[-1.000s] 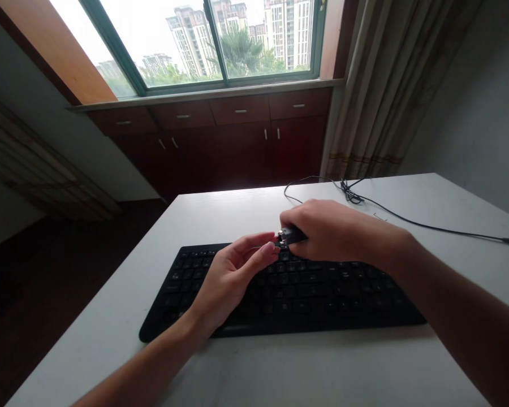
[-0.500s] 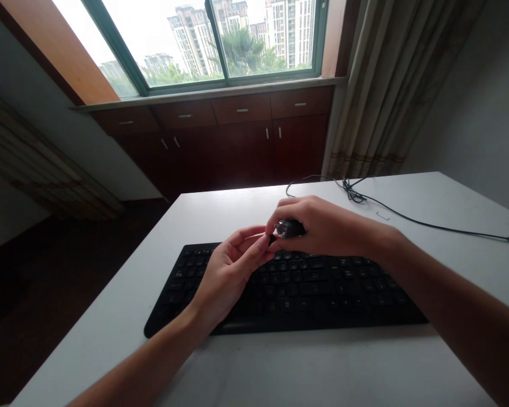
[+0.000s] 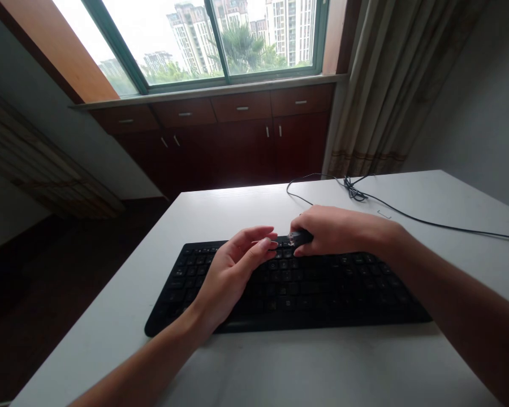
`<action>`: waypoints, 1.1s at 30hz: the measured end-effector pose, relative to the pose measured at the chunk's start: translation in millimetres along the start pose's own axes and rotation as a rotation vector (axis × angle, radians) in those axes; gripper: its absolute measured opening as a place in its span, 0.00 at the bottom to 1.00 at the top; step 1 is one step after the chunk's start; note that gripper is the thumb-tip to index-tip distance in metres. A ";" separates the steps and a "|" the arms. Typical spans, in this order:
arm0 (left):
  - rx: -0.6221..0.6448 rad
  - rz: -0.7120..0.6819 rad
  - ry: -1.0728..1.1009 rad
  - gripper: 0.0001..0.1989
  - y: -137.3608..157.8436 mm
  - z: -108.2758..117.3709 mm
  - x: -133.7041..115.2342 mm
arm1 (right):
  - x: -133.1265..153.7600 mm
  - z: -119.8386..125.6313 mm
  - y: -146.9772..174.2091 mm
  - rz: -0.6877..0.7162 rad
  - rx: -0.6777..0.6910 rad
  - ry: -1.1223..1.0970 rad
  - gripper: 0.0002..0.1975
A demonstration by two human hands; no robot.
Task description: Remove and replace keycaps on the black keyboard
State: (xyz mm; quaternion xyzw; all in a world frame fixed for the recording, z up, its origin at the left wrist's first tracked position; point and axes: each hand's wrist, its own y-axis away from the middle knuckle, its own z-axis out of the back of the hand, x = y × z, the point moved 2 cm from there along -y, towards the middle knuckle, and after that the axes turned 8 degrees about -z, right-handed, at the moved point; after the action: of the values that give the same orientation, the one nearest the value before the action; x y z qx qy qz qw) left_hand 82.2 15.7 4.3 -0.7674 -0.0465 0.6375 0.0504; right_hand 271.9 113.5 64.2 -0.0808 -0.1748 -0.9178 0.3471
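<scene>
Over the upper middle of a black keyboard point(image 3: 288, 322), my left hand point(image 3: 237, 263) pinches a thin, pale wire-like piece point(image 3: 257, 242) between thumb and fingertips. To its right, my right hand point(image 3: 331, 230) grips a small dark object point(image 3: 301, 237) with a shiny, pale left end. Fingers cover much of that object, so its exact kind is unclear. A small gap separates the two hands. Part of the keyboard's right side lies beneath my right hand and forearm.
A bent metal wire point(image 3: 384, 215) lies on the white table point(image 3: 322, 367), right of the keyboard. Behind my right hand runs a black cable point(image 3: 432, 225), tangled at one spot. Dark red cabinets point(image 3: 237, 150) stand beyond the table, under a window.
My right hand has drawn slightly right and down, away from my left fingertips, with the dark object still in it. A small black bit between the fingertips no longer shows there.
</scene>
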 end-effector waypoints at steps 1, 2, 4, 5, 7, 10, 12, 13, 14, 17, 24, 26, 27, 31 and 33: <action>0.011 -0.002 -0.009 0.12 0.2 -0.3 0.0 | 0.3 -1.5 -0.7 0.001 0.019 -0.005 0.14; 0.022 -0.005 -0.018 0.11 0.4 -0.7 -0.1 | 0.5 -2.4 -1.1 0.001 0.031 -0.014 0.14; 0.039 -0.011 -0.033 0.10 0.9 -1.8 -0.5 | 0.2 -3.0 -0.8 -0.004 0.045 -0.031 0.13; 0.044 -0.013 -0.037 0.09 1.2 -2.3 -0.7 | -0.2 -2.9 -0.3 -0.005 0.051 -0.038 0.13; 0.045 -0.012 -0.040 0.09 1.7 -2.8 -1.0 | -1.1 -2.1 0.9 -0.009 0.063 -0.051 0.12; 0.042 -0.009 -0.046 0.09 1.8 -2.9 -1.4 | -1.9 -0.9 2.4 -0.026 0.081 -0.070 0.13; 0.042 -0.012 -0.051 0.09 1.7 -2.9 -1.9 | -2.0 -0.4 2.6 -0.049 0.086 -0.069 0.14; 0.043 -0.013 -0.053 0.09 1.7 -3.0 -2.2 | -2.0 -0.4 2.5 -0.058 0.087 -0.065 0.14; 0.043 -0.014 -0.054 0.09 1.6 -3.1 -2.5 | -2.1 -0.5 2.3 -0.065 0.086 -0.060 0.14; 0.037 -0.015 -0.054 0.08 1.6 -3.3 -2.8 | -1.6 -1.4 1.3 -0.059 0.079 -0.051 0.14; 0.042 -0.013 -0.071 0.09 2.0 -3.4 -3.1 | -0.3 -2.8 -1.2 -0.080 0.060 -0.087 0.15; 0.035 -0.012 -0.080 0.09 2.1 -3.5 -3.6 | -2.6 -2.6 -2.2 -0.091 0.080 -0.125 0.15; 0.030 -0.012 -0.084 0.09 2.2 -3.5 -3.8 | -4.3 -2.5 -2.8 -0.092 0.092 -0.144 0.15; 0.023 -0.007 -0.099 0.10 2.3 -3.3 -4.0 | -10.8 -2.6 -4.1 -0.068 0.132 -0.198 0.15; 0.024 -0.008 -0.097 0.10 2.3 -2.9 -3.9 | -12.1 -2.6 -4.1 -0.055 0.131 -0.204 0.14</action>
State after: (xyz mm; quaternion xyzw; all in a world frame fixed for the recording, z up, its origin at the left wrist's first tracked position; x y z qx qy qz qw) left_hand 84.4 12.9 8.3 -0.7349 -0.0441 0.6741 0.0597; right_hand 278.2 122.7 57.4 -0.1464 -0.2708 -0.9006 0.3069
